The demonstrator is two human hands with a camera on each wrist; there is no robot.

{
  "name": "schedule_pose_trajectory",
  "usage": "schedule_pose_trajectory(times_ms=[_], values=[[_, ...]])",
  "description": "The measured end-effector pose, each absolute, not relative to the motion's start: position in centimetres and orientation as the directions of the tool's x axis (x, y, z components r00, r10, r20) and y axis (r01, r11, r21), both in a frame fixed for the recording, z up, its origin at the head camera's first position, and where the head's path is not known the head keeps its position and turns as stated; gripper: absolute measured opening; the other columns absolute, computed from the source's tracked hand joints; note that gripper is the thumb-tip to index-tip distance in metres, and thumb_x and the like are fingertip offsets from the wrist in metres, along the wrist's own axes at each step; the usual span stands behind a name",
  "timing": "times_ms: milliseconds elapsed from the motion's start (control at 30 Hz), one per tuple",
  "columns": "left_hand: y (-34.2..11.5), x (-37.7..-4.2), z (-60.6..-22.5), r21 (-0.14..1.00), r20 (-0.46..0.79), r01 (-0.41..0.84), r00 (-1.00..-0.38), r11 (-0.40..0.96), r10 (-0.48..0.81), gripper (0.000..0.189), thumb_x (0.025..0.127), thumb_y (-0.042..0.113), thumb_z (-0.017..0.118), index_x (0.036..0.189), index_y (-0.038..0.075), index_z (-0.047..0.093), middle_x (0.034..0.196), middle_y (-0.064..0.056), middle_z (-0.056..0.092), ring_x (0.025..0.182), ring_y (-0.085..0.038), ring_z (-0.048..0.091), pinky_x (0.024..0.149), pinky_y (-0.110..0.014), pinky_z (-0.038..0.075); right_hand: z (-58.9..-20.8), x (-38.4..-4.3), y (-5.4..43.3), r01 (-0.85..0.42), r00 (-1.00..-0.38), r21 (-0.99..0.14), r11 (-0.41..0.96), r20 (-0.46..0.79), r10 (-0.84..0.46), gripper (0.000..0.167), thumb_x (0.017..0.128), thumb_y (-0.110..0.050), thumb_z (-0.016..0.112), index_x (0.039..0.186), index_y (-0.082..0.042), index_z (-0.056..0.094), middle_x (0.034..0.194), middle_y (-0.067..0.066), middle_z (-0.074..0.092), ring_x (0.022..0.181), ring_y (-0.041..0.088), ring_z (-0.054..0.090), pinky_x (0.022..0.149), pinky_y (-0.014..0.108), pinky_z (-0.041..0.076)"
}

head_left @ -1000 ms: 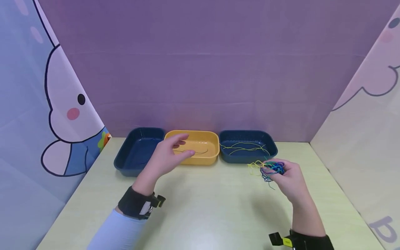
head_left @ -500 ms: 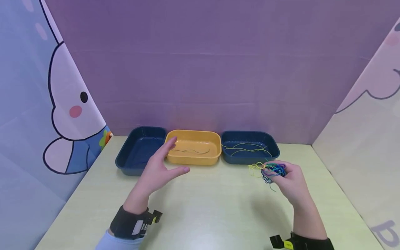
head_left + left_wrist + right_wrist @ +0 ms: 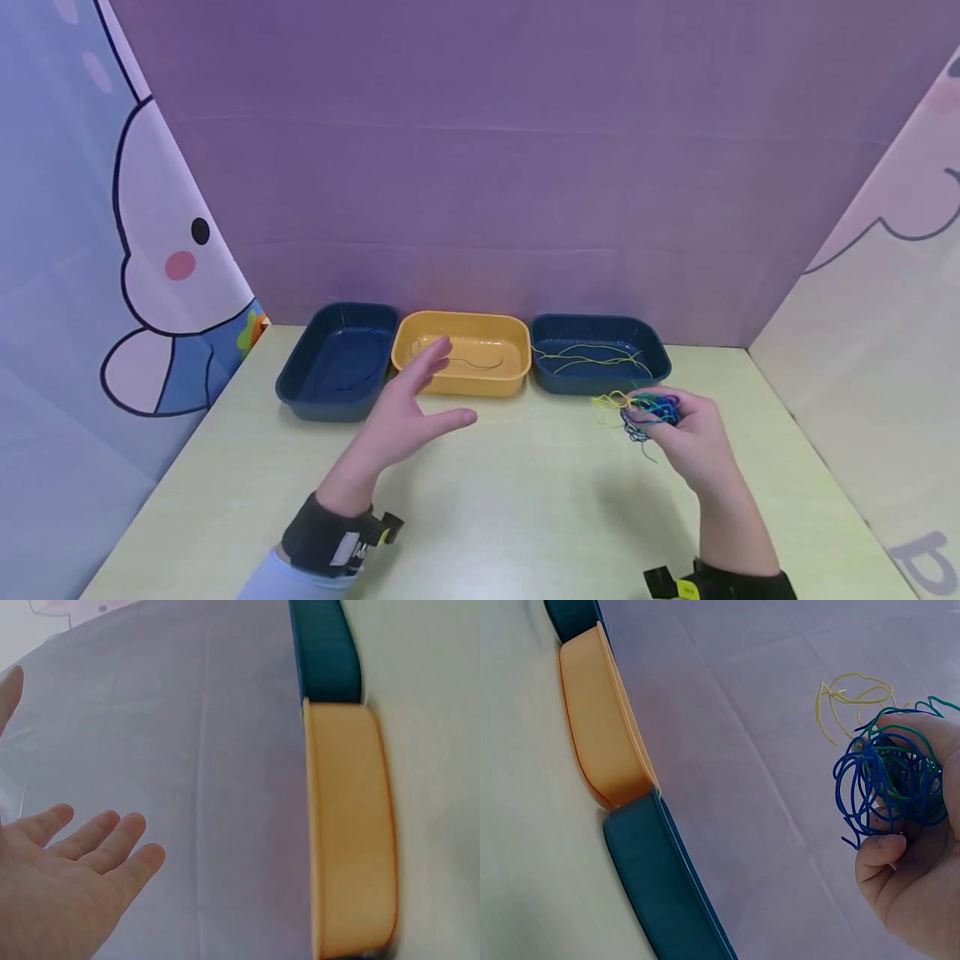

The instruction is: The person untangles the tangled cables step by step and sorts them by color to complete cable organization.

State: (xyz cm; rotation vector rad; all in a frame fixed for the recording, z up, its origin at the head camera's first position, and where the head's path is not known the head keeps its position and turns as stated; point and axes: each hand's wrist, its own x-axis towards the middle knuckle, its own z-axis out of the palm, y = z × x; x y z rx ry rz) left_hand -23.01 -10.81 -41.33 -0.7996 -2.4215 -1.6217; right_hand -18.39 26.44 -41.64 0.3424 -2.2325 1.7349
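Tangle count: one rounded bundle of thin, cord-like blue, green and purple strands (image 3: 651, 411), with yellow loops (image 3: 615, 400) at one side; the number of strands in it cannot be told.
Tangle place: in the right hand (image 3: 697, 437), in front of the right-hand tray and above the pale surface (image 3: 525, 492).
Tangle direction: roughly ball-shaped, so no clear long axis; in the head view the yellow loops point left, and one loose dark end hangs toward the near side.
Tangle look: dense, overlapping coils, smooth and slightly shiny; blue dominates in the right wrist view, with green curling through and out at the top.
Right hand: thumb and fingers pinch the bundle.
Left hand (image 3: 397, 429): fingers extended and thumb spread apart, just before the yellow tray.
Trays: three, rectangular with rounded corners, in a row; two dark blue, a left one (image 3: 330, 412) and a right one (image 3: 600, 386), with one yellow tray (image 3: 465, 387) between.
Tray strands: yellow strands (image 3: 600, 361) stretch mostly sideways in the right tray, count unclear; a thin dark strand (image 3: 480, 365) lies in the yellow one.
Wristbands: two, black.
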Motion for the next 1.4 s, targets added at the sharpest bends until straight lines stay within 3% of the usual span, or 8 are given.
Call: schedule_pose_trajectory(times_ms=[267, 500, 633, 900, 1133, 1400], values=[[-8.3, -22.3, -42.3, 0.908, 0.298, 0.393, -0.850, 0.146, 0.434, 0.099, 0.085, 0.027, 0.086, 0.162, 0.023, 0.025, 0.154, 0.001, 0.046, 0.137, -0.025, 0.049, 0.115, -0.046, 0.036, -42.0, -18.5, 25.2, -0.391, -0.919, -0.893, 0.225, 0.393, -0.036, 0.016, 0.089, 0.010, 0.070, 0.105, 0.013, 0.069, 0.086, 0.002, 0.075, 0.070, 0.013, 0.069, 0.064, 0.027, 0.059], [-5.1, -21.6, -43.0, 0.953, 0.222, 0.291, -0.858, 0.082, 0.464, 0.075, 0.090, 0.020, 0.081, 0.154, 0.009, 0.042, 0.138, -0.007, 0.061, 0.119, -0.028, 0.063, 0.103, -0.041, 0.049, -42.1, -18.3, 24.4, -0.406, -0.913, -0.887, 0.222, 0.403, -0.061, 0.016, 0.090, 0.010, 0.070, 0.105, 0.012, 0.069, 0.087, 0.002, 0.075, 0.071, 0.013, 0.069, 0.064, 0.027, 0.059], [-3.3, -21.3, -42.9, 0.965, 0.199, 0.256, -0.862, 0.061, 0.466, 0.056, 0.092, 0.020, 0.078, 0.143, 0.008, 0.056, 0.127, -0.004, 0.065, 0.112, -0.022, 0.066, 0.096, -0.033, 0.053, -42.0, -18.4, 24.1, -0.423, -0.906, -0.880, 0.217, 0.417, -0.075, 0.016, 0.089, 0.011, 0.070, 0.104, 0.012, 0.070, 0.087, 0.003, 0.075, 0.070, 0.013, 0.069, 0.063, 0.027, 0.059], [-1.3, -20.8, -43.4, 0.962, 0.168, 0.248, -0.870, 0.116, 0.463, 0.029, 0.096, 0.021, 0.074, 0.120, 0.006, 0.072, 0.103, 0.000, 0.071, 0.095, -0.015, 0.065, 0.086, -0.030, 0.055, -42.3, -18.4, 23.4, -0.425, -0.905, -0.882, 0.202, 0.412, -0.105, 0.017, 0.089, 0.010, 0.071, 0.106, 0.012, 0.069, 0.086, 0.001, 0.075, 0.070, 0.013, 0.069, 0.063, 0.027, 0.059], [-0.7, -20.4, -43.8, 0.973, 0.146, 0.211, -0.870, 0.089, 0.470, 0.021, 0.098, 0.019, 0.071, 0.109, 0.002, 0.076, 0.094, -0.003, 0.074, 0.081, -0.014, 0.066, 0.072, -0.024, 0.055, -42.4, -18.4, 22.9, -0.458, -0.886, -0.870, 0.185, 0.429, -0.173, 0.015, 0.090, 0.011, 0.070, 0.104, 0.011, 0.070, 0.085, 0.004, 0.075, 0.070, 0.013, 0.069, 0.064, 0.028, 0.059], [-1.0, -20.2, -43.4, 0.969, 0.143, 0.219, -0.878, 0.118, 0.456, 0.016, 0.100, 0.021, 0.069, 0.103, 0.007, 0.077, 0.086, 0.000, 0.069, 0.077, -0.015, 0.062, 0.068, -0.026, 0.051, -42.4, -18.2, 22.7, -0.455, -0.888, -0.863, 0.221, 0.420, -0.190, 0.016, 0.089, 0.010, 0.071, 0.104, 0.007, 0.072, 0.088, 0.004, 0.074, 0.072, 0.014, 0.068, 0.065, 0.029, 0.059]])
